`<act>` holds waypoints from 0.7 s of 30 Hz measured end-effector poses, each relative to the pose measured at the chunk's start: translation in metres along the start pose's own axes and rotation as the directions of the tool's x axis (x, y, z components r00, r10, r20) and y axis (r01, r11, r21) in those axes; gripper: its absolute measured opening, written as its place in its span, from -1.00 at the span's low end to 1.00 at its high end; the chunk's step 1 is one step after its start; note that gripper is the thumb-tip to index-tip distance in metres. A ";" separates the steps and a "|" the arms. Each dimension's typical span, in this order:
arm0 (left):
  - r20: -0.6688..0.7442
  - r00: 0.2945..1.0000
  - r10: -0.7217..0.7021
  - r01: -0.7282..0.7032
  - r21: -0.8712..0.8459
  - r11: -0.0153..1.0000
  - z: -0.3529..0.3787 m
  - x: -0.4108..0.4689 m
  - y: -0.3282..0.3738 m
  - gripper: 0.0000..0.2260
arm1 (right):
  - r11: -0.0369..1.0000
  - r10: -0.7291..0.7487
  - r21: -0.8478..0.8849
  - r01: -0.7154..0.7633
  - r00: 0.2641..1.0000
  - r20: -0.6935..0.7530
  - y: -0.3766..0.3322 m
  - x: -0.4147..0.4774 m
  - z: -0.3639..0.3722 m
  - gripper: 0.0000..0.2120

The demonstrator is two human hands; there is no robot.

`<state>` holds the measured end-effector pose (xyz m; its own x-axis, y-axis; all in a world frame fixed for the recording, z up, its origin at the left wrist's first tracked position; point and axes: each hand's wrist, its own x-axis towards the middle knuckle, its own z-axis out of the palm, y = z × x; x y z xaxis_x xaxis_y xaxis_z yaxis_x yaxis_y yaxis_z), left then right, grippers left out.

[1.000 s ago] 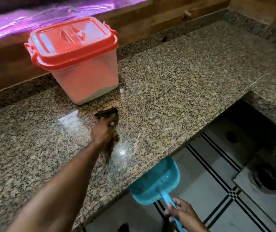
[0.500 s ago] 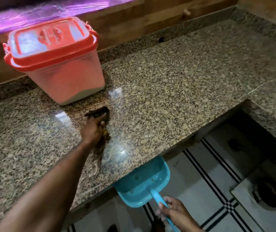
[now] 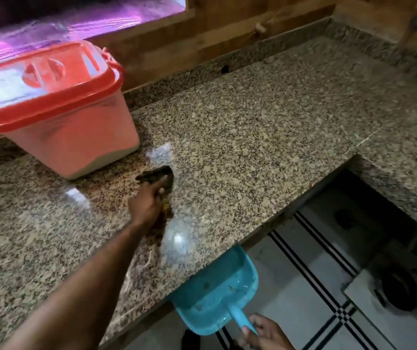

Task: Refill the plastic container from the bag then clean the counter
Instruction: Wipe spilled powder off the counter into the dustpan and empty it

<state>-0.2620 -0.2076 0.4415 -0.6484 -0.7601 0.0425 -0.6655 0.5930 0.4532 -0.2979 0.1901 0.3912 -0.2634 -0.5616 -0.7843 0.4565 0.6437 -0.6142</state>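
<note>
Granite counter (image 3: 265, 127): speckled and glossy, so crumbs hide easily; overlapping strokes toward the near edge look safest.
Left hand (image 3: 146, 205): fingers closed on a dark cloth (image 3: 157, 174) (or a small brush; blur hides which), pressing it to the counter.
Right hand (image 3: 265, 334): curled round the handle of the blue dustpan (image 3: 215, 294), which is held below the counter edge; its lip should sit tight under that edge.
Plastic container (image 3: 76, 137): back left on the counter near the cloth, red lid on.

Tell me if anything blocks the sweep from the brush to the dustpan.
Nothing visible does. Only granite counter lies between the brush in the left hand and the blue dustpan the right hand holds below the edge. The container stands off that path.
</note>
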 end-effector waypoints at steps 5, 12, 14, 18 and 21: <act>0.209 0.971 0.117 -0.118 -0.010 0.993 0.028 0.058 0.035 -0.68 | 0.999 0.003 0.036 0.000 0.997 -0.083 -0.007 0.007 0.004 -0.79; 0.417 0.783 0.462 -0.475 -0.078 0.876 0.077 0.040 0.087 -0.67 | 0.998 0.010 0.067 0.004 0.978 -0.208 -0.005 -0.014 0.008 -0.84; 0.318 0.868 0.382 -0.370 -0.100 0.923 0.072 0.063 0.078 -0.69 | 0.996 -0.012 0.078 0.031 0.972 -0.236 0.003 -0.022 0.010 -0.83; 0.354 0.863 0.359 -0.389 0.016 0.921 0.071 0.108 0.079 -0.67 | 0.989 0.003 0.147 0.036 0.967 -0.254 0.012 -0.031 0.013 -0.76; 0.506 0.647 0.570 -0.638 -0.052 0.769 0.091 0.081 0.120 -0.67 | 0.979 0.048 0.203 0.002 0.969 -0.244 0.018 -0.037 0.020 -0.72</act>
<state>-0.4278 -0.1741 0.4182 -0.9861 -0.0187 -0.1649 -0.0790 0.9267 0.3675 -0.2630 0.2122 0.4108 -0.4401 -0.3862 -0.8107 0.6187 0.5239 -0.5854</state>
